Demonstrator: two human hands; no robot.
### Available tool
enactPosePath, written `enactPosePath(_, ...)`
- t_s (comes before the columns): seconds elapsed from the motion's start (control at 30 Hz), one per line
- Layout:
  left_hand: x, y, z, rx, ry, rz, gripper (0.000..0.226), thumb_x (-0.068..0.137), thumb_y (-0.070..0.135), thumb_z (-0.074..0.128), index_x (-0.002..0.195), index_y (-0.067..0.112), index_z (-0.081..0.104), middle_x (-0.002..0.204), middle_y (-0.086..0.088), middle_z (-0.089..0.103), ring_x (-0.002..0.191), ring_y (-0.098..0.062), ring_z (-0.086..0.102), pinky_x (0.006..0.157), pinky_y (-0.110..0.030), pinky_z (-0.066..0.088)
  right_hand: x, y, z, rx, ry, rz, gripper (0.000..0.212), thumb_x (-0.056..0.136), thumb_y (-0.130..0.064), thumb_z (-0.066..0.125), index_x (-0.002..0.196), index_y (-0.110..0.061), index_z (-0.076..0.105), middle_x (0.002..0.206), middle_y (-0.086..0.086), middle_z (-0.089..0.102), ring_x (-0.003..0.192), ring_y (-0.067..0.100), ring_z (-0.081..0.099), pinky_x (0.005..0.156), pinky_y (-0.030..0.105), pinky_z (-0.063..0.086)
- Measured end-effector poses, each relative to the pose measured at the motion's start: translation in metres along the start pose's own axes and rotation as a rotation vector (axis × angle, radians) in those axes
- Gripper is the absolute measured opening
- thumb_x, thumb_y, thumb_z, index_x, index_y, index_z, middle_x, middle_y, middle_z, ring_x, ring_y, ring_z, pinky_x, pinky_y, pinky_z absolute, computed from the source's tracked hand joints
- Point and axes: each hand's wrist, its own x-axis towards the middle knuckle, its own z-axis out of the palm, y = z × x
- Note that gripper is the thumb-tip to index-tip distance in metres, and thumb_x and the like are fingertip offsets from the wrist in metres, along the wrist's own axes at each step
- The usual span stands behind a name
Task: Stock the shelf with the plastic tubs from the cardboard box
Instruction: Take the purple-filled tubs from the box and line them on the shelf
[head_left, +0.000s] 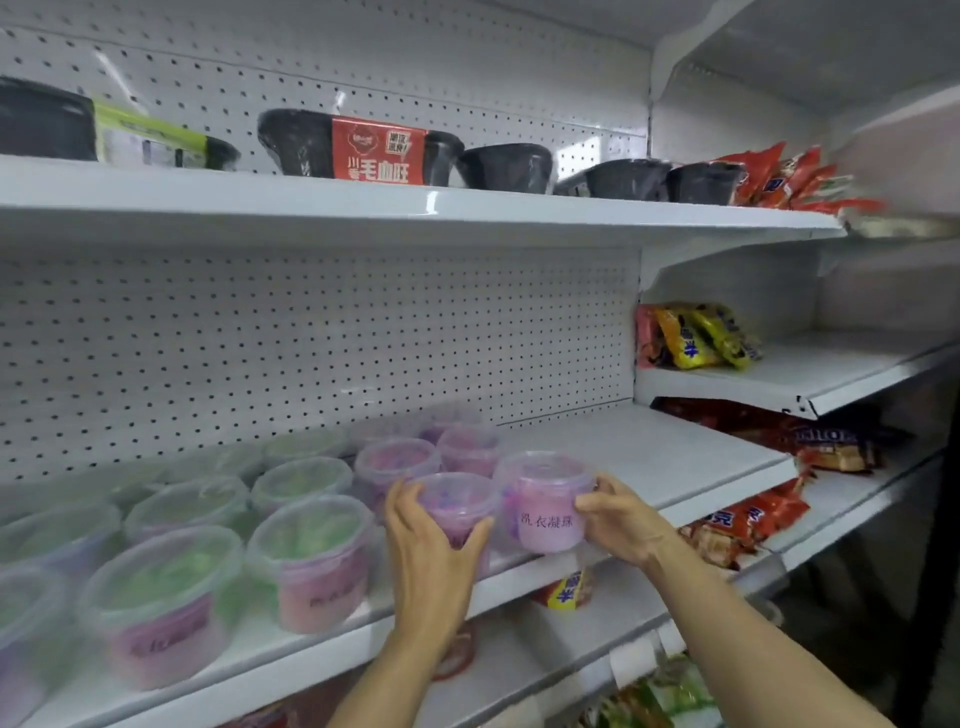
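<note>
White pegboard shelf, frame centre: your left hand grips one purple tub; your right hand grips labelled pink tub just beside it.

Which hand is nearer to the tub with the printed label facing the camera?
Right. The right hand grips the labelled tub on its right side. The left hand is further left, gripping the neighbouring purple tub, which sits between it and the labelled one.
</note>
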Motion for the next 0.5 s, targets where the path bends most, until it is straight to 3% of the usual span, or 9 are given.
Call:
enactPosePath(0.13, -0.004, -0.011, 0.01, 0.147, 0.077, 0.014, 0.081, 0.079, 0.05, 0.071, 0.136, 0.007, 0.032, 0.153, -0.018, 0.024, 0.143, -0.042, 0.028, 0.112, -0.057, 0.037, 0.031, 0.016, -0.016, 0.024, -0.075, 0.093, 0.094, 0.058, -0.006, 0.088, 0.14, -0.001, 0.043, 0.141, 0.026, 0.046, 0.127, 0.04, 0.049, 0.097, 0.051, 0.047)
enactPosePath(0.23, 0.0, -0.011, 0.008, 0.361, 0.058, 0.072, 0.073, 0.084, 0.045, 0.071, 0.136, 0.002, 0.044, 0.157, -0.022, 0.025, 0.151, -0.036, 0.013, 0.121, -0.047, 0.02, 0.045, 0.02, -0.025, 0.083, -0.148, 0.115, 0.089, 0.054, -0.004, 0.089, 0.134, -0.004, 0.052, 0.136, 0.022, 0.054, 0.125, 0.037, 0.052, 0.099, 0.046, 0.048)
enactPosePath(0.37, 0.014, -0.001, -0.016, 0.579, -0.228, 0.143, 0.07, 0.084, 0.041, 0.072, 0.143, 0.015, 0.046, 0.163, -0.009, 0.022, 0.152, -0.028, 0.012, 0.123, -0.039, 0.012, 0.051, 0.019, -0.033, 0.039, -0.214, 0.124, 0.098, 0.05, -0.003, 0.091, 0.138, -0.006, 0.047, 0.138, 0.02, 0.052, 0.133, 0.037, 0.044, 0.098, 0.034, 0.049)
enactPosePath(0.43, 0.025, 0.0, -0.032, 0.601, -0.325, 0.163, 0.072, 0.078, 0.033, 0.079, 0.142, 0.016, 0.05, 0.161, -0.01, 0.026, 0.15, -0.03, 0.021, 0.124, -0.04, 0.016, 0.048, 0.016, -0.033, 0.01, -0.193, 0.112, 0.11, 0.041, -0.006, 0.095, 0.139, -0.015, 0.046, 0.137, 0.01, 0.053, 0.129, 0.029, 0.049, 0.101, 0.032, 0.048)
enactPosePath(0.5, 0.034, 0.003, -0.044, 0.607, -0.388, 0.155, 0.072, 0.076, 0.026, 0.083, 0.142, 0.019, 0.053, 0.16, -0.007, 0.031, 0.149, -0.027, 0.027, 0.122, -0.035, 0.02, 0.045, 0.008, -0.032, -0.129, -0.116, 0.047, 0.114, 0.044, -0.009, 0.093, 0.143, -0.027, 0.04, 0.145, -0.003, 0.042, 0.132, 0.021, 0.042, 0.106, 0.035, 0.042)
